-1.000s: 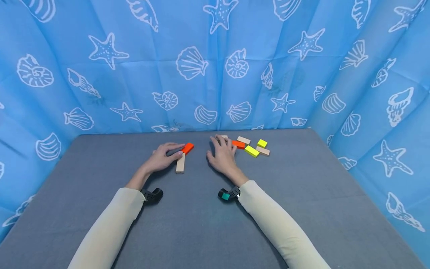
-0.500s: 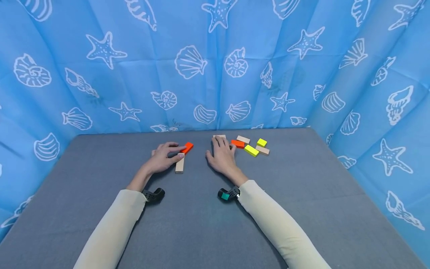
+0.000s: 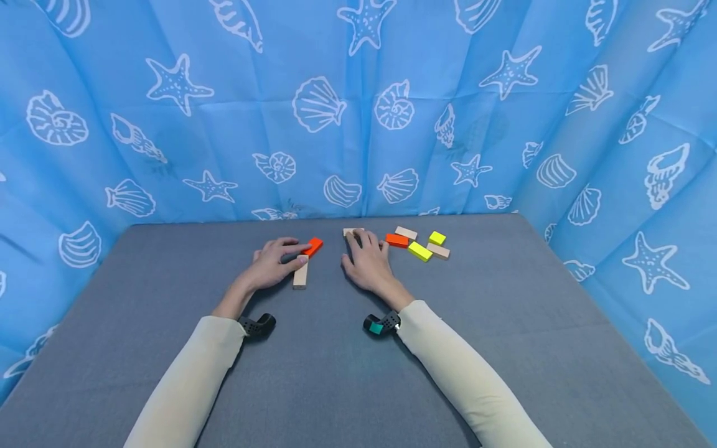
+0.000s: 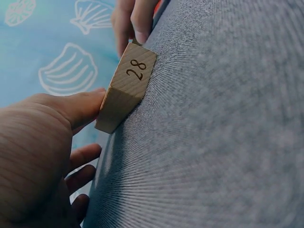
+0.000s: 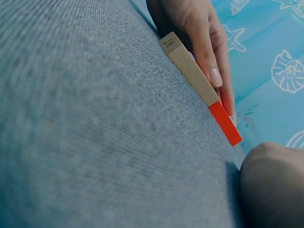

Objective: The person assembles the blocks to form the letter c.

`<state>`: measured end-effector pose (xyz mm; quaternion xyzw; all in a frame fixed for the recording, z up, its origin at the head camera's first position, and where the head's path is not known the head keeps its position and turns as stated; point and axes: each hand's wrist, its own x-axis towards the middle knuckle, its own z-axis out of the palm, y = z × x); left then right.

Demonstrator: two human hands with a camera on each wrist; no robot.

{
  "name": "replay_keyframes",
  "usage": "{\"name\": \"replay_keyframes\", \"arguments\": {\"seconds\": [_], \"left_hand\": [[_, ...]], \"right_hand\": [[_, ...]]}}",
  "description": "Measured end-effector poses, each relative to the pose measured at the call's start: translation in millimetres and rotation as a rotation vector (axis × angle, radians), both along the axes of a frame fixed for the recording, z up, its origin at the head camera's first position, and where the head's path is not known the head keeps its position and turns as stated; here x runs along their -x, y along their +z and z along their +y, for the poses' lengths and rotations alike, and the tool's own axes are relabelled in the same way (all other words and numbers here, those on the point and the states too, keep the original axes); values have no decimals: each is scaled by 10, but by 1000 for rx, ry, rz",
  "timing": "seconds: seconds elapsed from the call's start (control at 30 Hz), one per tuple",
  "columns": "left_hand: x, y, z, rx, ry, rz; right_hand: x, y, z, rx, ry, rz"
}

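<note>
My left hand (image 3: 271, 261) rests at two blocks left of centre. Its index finger touches an orange block (image 3: 315, 247), and its thumb touches a plain wooden block (image 3: 300, 274). These two lie end to end at a slight angle. In the left wrist view the wooden block (image 4: 133, 71) shows "28" on its end. My right hand (image 3: 370, 264) has its fingertips on another plain wooden block (image 3: 350, 231) near the back edge, its thumb apart from it. The right wrist view shows the wooden block (image 5: 192, 73) meeting the orange block (image 5: 225, 124), with only part of my right hand (image 5: 273, 185).
Right of my right hand lie several loose blocks: an orange block (image 3: 397, 241), a wooden block (image 3: 406, 233), a yellow block (image 3: 420, 251), a yellow block (image 3: 437, 238) and a wooden block (image 3: 439, 251). A blue shell-patterned curtain (image 3: 358, 143) hangs behind the grey table (image 3: 336, 373).
The wooden block under my right fingertips has slid left, away from the loose blocks, with those fingers shifting left. My left hand has hardly moved.
</note>
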<state>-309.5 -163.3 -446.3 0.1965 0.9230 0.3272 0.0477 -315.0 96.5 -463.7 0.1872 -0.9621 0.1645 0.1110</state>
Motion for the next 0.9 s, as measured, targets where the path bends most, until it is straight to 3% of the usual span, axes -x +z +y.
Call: {"name": "replay_keyframes", "arguments": {"seconds": [0.4,0.9], "left_hand": [[5,13,9,7,12,-5],[19,-6,12,13,16,-6]], "right_hand": [[-15,17,-7,-119,197,-41],[-23,33,-20,-193,228,-83]]}}
